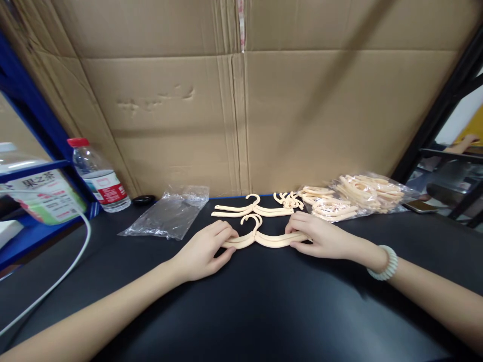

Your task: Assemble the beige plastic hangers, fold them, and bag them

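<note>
On the black desk (249, 311), stacked hangers (273, 242) are gripped at 2 ends: the left hand (206, 249) pinches the left end between thumb and curled fingers, the right hand (324, 236) likewise the right.

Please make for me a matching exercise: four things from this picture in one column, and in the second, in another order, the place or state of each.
1. Front hangers
2. Bottle
3. Clear flat bag
4. Coiled band

A. Topped with a red cap
B. Around the right wrist
C. Held at the ends by left hand and right hand
D. Lying between bottle and hangers

Pairs: 1-C, 2-A, 3-D, 4-B
</note>
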A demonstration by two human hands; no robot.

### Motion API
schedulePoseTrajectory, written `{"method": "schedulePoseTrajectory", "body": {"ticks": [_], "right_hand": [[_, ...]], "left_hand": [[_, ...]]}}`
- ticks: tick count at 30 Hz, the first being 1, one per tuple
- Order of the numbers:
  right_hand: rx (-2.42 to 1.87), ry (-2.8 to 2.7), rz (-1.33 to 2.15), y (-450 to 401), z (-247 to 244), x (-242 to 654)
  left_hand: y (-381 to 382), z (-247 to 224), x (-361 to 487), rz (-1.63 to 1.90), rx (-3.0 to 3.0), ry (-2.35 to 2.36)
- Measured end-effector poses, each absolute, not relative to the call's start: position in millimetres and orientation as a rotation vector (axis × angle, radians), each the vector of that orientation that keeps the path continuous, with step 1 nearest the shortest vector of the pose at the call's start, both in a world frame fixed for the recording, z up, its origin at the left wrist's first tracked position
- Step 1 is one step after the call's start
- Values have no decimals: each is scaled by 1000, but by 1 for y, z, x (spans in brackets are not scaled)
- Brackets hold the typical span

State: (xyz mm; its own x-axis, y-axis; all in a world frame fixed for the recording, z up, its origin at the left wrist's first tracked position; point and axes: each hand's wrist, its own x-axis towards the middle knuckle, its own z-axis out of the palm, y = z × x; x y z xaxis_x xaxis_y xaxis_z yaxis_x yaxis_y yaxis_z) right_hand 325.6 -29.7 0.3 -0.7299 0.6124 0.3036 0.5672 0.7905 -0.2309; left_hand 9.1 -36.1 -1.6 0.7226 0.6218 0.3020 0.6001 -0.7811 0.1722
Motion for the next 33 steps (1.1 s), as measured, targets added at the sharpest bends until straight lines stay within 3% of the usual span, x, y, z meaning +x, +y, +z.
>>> {"method": "schedulePoseTrajectory", "body": {"ticks": [13, 21, 33], "right_hand": [[-932, -2642, 33, -35, 2, 319], [-1111, -2677, 298, -23, 21, 358], [-1252, -2728, 397, -20, 35, 375]], "left_hand": [[-37, -3, 9, 584, 2840, 1010], [-37, -3, 9, 587, 2847, 1064], [-35, -3, 9, 549, 2873, 1071]]}}
